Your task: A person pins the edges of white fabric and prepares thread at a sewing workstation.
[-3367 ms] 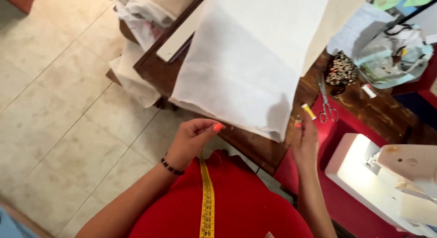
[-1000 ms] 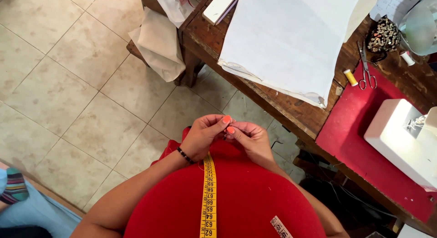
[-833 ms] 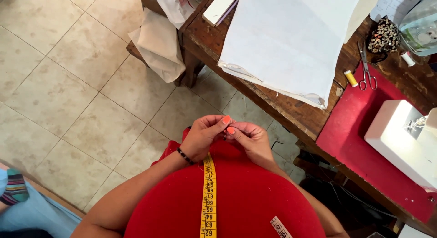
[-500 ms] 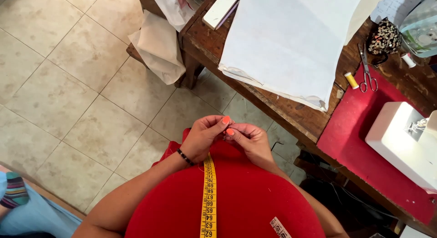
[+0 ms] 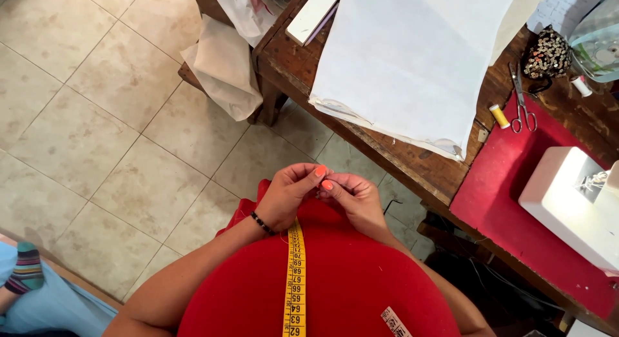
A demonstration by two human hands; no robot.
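My left hand (image 5: 287, 198) and my right hand (image 5: 354, 198) meet in front of my red top, just below the table's edge. Their fingertips, with orange nails, pinch together at one spot. Whatever sits between them is too small to make out. A black bead bracelet circles my left wrist. A yellow measuring tape (image 5: 295, 279) hangs down my front, right under the hands. On the table above lie a yellow thread spool (image 5: 499, 116) and scissors (image 5: 521, 101), both out of reach of either hand.
A large white fabric sheet (image 5: 412, 59) covers the wooden table (image 5: 412, 166). A white sewing machine (image 5: 574, 201) stands on a red mat (image 5: 503, 182) at the right. A sequined pouch (image 5: 547, 53) and white spool (image 5: 581, 86) lie beyond. Another person's striped sock (image 5: 24, 269) shows at the lower left.
My right hand has left the table edge near the yellow spool and joined my left hand at my front. Over the last second the hands barely shift.
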